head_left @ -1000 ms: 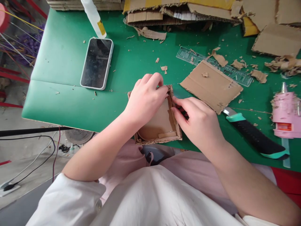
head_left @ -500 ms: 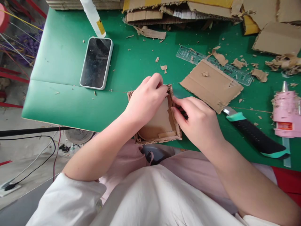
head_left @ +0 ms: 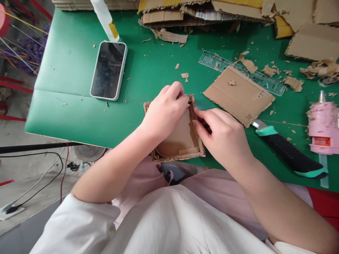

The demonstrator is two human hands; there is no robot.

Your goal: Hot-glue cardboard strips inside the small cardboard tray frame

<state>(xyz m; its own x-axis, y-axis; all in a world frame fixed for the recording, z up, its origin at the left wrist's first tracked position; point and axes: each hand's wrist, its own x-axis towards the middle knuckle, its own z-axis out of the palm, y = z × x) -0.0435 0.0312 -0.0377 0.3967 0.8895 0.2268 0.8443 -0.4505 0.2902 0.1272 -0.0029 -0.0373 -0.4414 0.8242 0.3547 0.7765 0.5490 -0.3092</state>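
A small open cardboard box (head_left: 174,140) lies at the near edge of the green table, with layered, rough walls and a smaller strip inside its near wall. My left hand (head_left: 167,109) reaches over the box from the left, its fingers curled at the far right corner; what the fingertips pinch is hidden. My right hand (head_left: 221,132) is at the right wall of the box, thumb and index finger closed on that wall near the far corner.
A phone (head_left: 108,70) and a white bottle (head_left: 106,21) lie at the left. Rightward are a cardboard piece (head_left: 238,95) over a clear ruler (head_left: 214,60), a black-and-teal handled tool (head_left: 291,153) and a pink glue gun (head_left: 323,127). Cardboard (head_left: 185,16) is stacked behind.
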